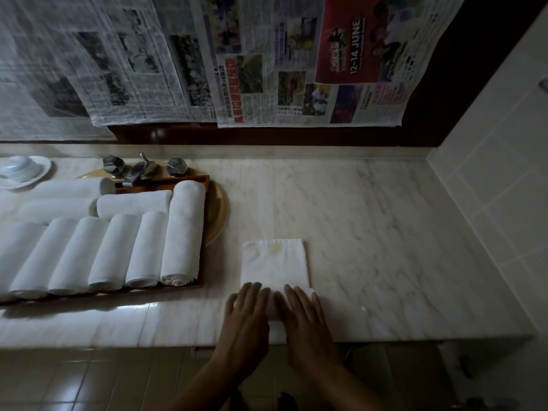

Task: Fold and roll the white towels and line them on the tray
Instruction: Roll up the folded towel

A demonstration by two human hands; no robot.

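A folded white towel (274, 264) lies flat on the marble counter near its front edge, with its near end turned up into a small roll. My left hand (246, 317) and my right hand (305, 318) press on that roll side by side, fingers straight and pointing away from me. To the left, a brown wooden tray (204, 232) holds several rolled white towels (184, 232), one row in front and more laid crosswise behind.
A chrome tap with two faceted knobs (142, 169) stands behind the tray over a yellowish basin. A white bowl on a plate (20, 170) sits far left. Newspaper sheets (267, 60) hang on the back wall. A tiled wall (489, 203) bounds the counter's right.
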